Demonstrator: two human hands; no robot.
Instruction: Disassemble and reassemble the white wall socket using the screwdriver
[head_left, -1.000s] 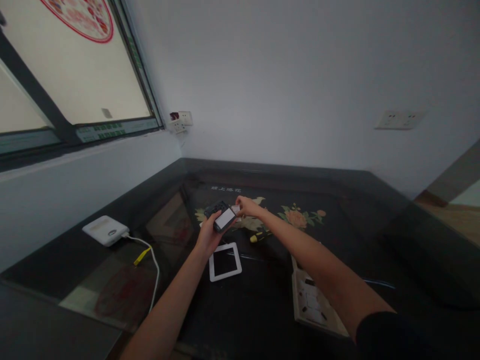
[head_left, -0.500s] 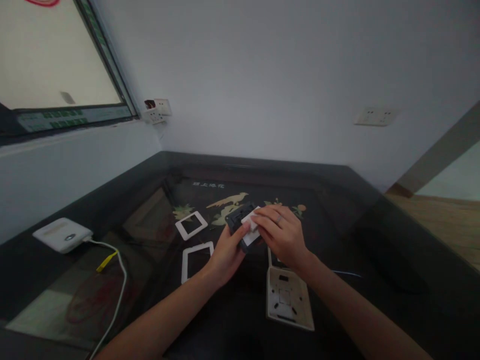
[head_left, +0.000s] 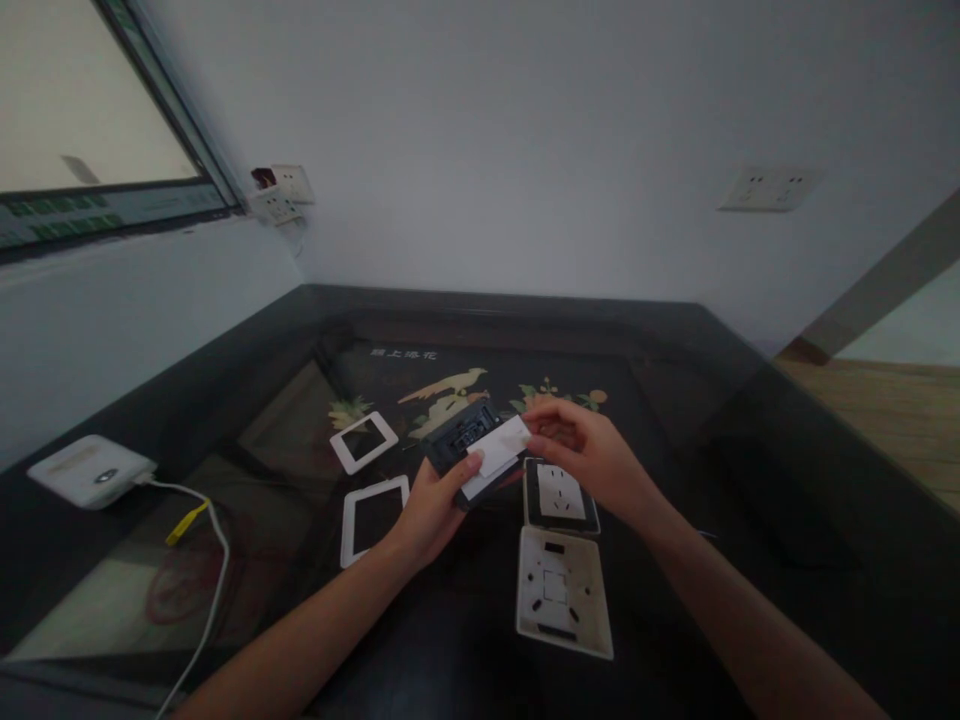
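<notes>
My left hand grips a dark grey wall-switch frame, its thumb lying over a white plastic plate set across it. Part of the frame's inner mechanism shows beside the plate. At the plate's right end, the fingertips of my right hand are pinched on its corner. Below my right hand lies a wall socket with a white face and dark surround. Nearer to me is an open cream back box, touching or almost touching the socket.
Two white cover frames lie left of my hands, a far frame and a near frame. A white router-like box with a white cable and yellow tag sits at the left. Behind the black table stands a wall with fitted sockets.
My right fingers have drawn back to the plate's right end, uncovering more of it. The plate now lies flatter and extends farther right. The view has shifted, and the socket shows more fully.
</notes>
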